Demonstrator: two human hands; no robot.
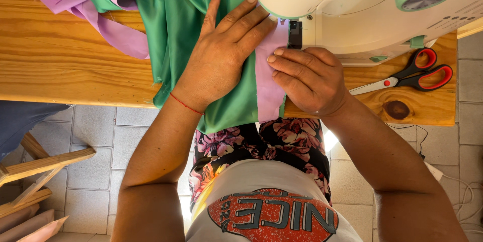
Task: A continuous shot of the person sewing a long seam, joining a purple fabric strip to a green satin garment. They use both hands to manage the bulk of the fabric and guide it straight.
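My left hand (221,53) lies flat, fingers spread, on shiny green fabric (173,20) beside a lilac strip (266,78). My right hand (308,78) presses with curled fingers on the lilac strip's right edge, just in front of the presser foot (295,34) of a white and mint sewing machine (362,5). Both cloths run under the machine head and hang over the table's front edge.
Red-handled scissors (410,75) lie on the wooden table (60,60) to the right of my right hand. More lilac cloth (108,25) is bunched at the back left. Wooden slats (35,171) stand on the tiled floor at lower left; white cables (460,184) trail at lower right.
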